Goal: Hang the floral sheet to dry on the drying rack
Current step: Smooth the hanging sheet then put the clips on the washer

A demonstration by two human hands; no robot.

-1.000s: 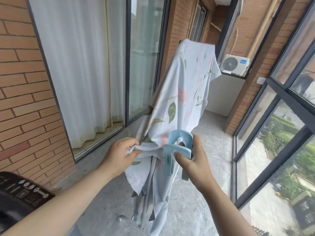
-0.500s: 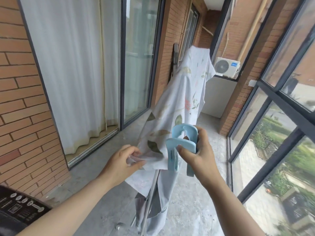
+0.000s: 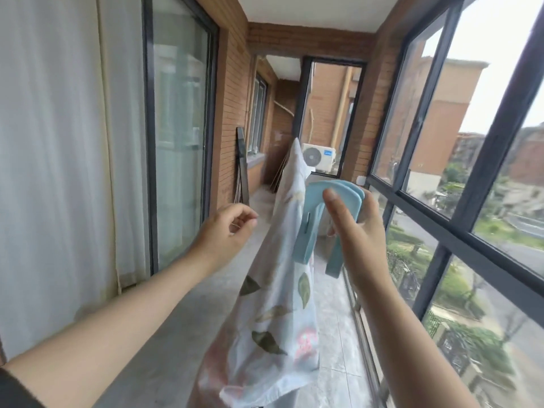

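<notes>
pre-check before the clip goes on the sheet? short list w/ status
1. Right hand grips the blue clip: ok.
2. Floral sheet draped and hanging down: ok.
3. Rack bar under the cloth located: cannot tell, it is hidden.
4. Left hand steadying the sheet: not ok, it is off the cloth and holds nothing.
5. Clip legs astride the sheet's top fold: cannot tell.

The floral sheet point(image 3: 276, 304), white with green leaves and pink blooms, hangs in a long draped ridge over the drying rack, which it hides entirely. It peaks at the far end and slopes down toward the near end, where its hem is bunched and folded. A pale blue clip point(image 3: 306, 231) lies against its right face, gripped by the right hand point(image 3: 357, 229).
</notes>
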